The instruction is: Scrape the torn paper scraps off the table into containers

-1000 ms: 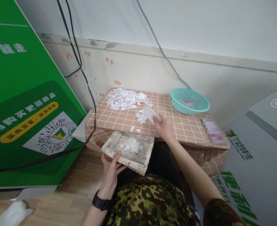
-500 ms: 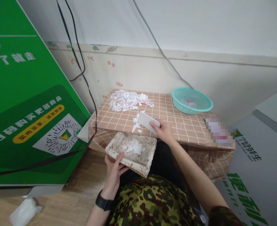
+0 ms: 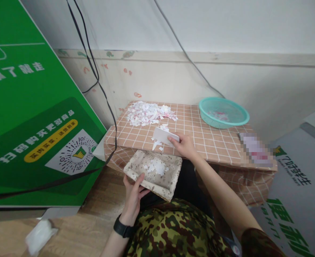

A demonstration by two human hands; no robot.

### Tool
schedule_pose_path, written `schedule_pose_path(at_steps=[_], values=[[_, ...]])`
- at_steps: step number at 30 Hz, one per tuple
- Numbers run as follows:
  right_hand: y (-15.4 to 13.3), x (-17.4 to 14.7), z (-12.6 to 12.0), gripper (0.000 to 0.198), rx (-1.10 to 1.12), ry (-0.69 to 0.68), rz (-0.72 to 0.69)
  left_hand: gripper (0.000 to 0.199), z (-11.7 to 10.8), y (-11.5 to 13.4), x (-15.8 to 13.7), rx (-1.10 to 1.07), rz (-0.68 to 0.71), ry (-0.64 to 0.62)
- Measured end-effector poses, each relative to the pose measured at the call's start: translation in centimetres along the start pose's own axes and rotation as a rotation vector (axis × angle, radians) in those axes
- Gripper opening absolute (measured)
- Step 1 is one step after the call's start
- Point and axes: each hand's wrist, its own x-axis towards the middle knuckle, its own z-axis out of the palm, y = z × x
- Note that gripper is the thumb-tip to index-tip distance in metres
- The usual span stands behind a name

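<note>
The surface (image 3: 200, 137), covered in a checked brown cloth, serves as my reference for every position below.

Against its near edge, and just below it, I hold the fabric tray (image 3: 154, 173) tilted up toward the edge. My left hand (image 3: 134, 194) grips the tray's near rim, thumb on top. A small heap of white scraps already lies inside the tray.

At the surface's far left corner sits the main pile of paper scraps (image 3: 146, 113), undisturbed over the last second. A teal basin (image 3: 223, 113) stands at the far right, apart from the work.

My right hand (image 3: 183, 145) is closed on a white card (image 3: 163, 136), fingers pinching its right end. A second ago the card stood farther back on the surface, angled upright behind a small cluster of scraps. It now lies flatter and has travelled to the near edge, directly above the tray.

The swept cluster (image 3: 157, 144) has moved with it and now lies at the edge, touching the card's lower side. In my judgement this batch is about to drop into the tray; the main pile remains to be cleared.
</note>
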Motion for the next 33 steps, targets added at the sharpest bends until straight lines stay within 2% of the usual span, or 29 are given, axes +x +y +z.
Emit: schedule_pose_path(at_steps=[6, 12, 17, 22, 25, 30, 33], values=[[1.7, 1.6, -1.3, 0.039, 0.013, 0.122, 0.081, 0.092, 0.3, -0.5, 0.2, -0.013, -0.002, -0.011], [2.6, 1.6, -0.3, 0.043, 0.166, 0.093, 0.107, 0.087, 0.6, -1.2, -0.2, 0.005, 0.046, -0.003], [2.6, 0.7, 0.5, 0.047, 0.2, 0.296, 0.186, 0.092, 0.5, -1.8, 0.0, 0.006, 0.042, -0.004], [2.6, 0.1, 0.5, 0.048, 0.23, 0.267, 0.214, 0.102, 0.2, -2.7, 0.6, 0.01, 0.06, 0.003], [2.7, 0.0, 0.4, 0.049, 0.298, 0.272, 0.213, 0.099, -0.1, -3.3, 0.9, 0.009, 0.114, -0.01], [2.7, -0.2, 0.4, 0.048, 0.376, 0.179, 0.198, 0.096, -0.5, -3.8, 1.0, 0.029, 0.172, -0.06], [3.0, -0.2, 0.4, 0.049, 0.379, 0.229, 0.223, 0.097, -0.6, -3.7, 1.0, 0.033, 0.18, -0.051]])
